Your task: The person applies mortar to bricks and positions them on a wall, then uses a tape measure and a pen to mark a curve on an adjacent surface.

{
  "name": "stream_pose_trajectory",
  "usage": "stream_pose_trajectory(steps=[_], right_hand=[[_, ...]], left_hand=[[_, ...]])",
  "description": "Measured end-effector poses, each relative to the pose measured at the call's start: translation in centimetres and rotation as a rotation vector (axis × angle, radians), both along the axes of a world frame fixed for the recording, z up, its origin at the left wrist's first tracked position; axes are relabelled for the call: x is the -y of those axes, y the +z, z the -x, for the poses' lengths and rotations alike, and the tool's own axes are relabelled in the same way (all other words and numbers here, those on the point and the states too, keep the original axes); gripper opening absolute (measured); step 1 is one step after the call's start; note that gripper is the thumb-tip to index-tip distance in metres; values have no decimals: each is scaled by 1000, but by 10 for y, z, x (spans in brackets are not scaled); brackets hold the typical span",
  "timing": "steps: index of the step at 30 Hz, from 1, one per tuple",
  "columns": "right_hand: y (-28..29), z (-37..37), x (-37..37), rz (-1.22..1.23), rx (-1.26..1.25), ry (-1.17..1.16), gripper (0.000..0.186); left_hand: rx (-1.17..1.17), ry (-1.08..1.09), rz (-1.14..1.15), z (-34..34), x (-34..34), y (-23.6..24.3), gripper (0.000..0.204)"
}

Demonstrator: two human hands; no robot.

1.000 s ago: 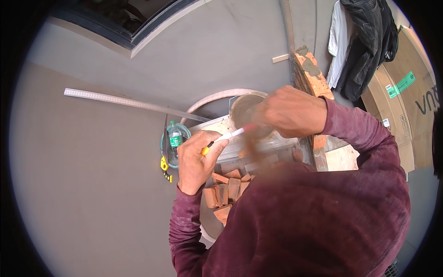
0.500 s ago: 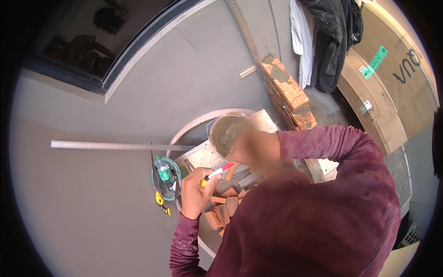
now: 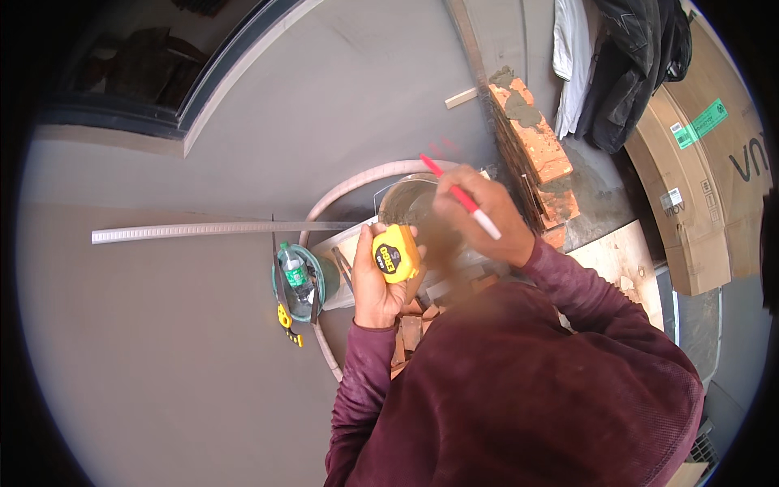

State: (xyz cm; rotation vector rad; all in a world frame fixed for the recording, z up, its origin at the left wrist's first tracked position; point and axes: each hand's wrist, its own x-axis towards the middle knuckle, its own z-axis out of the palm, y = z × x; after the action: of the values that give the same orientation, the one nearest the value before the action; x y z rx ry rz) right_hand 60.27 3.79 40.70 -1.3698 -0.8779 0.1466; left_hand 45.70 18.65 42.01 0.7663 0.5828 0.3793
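My left hand (image 3: 380, 280) is wrapped round a yellow and black tape measure (image 3: 396, 253), its face turned up. In my right hand (image 3: 491, 213) is a slim red and white marker (image 3: 462, 196), slanting with its red end toward the wall. A few red strokes (image 3: 443, 149) show on the grey wall (image 3: 365, 97) beside that end. Below and behind both hands stands a mortar bucket (image 3: 396, 197), partly hidden by them and by a blurred brown patch. Loose bricks (image 3: 411, 331) lie under my left wrist.
A brick wall section (image 3: 531, 134) topped with mortar rises at right. Beyond it hang dark jackets (image 3: 629, 73) and stand cardboard boxes (image 3: 690, 187). At left are a teal bucket (image 3: 326, 280) with a green-labelled bottle (image 3: 294, 268), a yellow-handled saw (image 3: 286, 323), a long metal strip (image 3: 162, 234) and a pale hose (image 3: 349, 188).
My right hand has moved up and right, carrying the marker away from my left hand. My left hand has risen and turned, so the tape measure now shows. The whole view has shifted.
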Motion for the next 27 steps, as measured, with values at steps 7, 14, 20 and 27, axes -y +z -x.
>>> stream_pose_trajectory(steps=[7, 14, 20, 27], right_hand=[[-37, 1, 9, 67, -614, 380, 27], [-60, -11, 50, 22, -973, 607, 36], [-79, -36, 64, 109, -885, 628, 40], [-43, -146, 127, -187, -840, 245, 36]], left_hand=[[-294, -43, -1182, -13, 48, -2, 12], [-264, -518, -477, -11, 58, -12, 33], [-490, -834, -921, -51, 63, 7, 36], [-507, -1002, -891, -90, 19, 44, 40]])
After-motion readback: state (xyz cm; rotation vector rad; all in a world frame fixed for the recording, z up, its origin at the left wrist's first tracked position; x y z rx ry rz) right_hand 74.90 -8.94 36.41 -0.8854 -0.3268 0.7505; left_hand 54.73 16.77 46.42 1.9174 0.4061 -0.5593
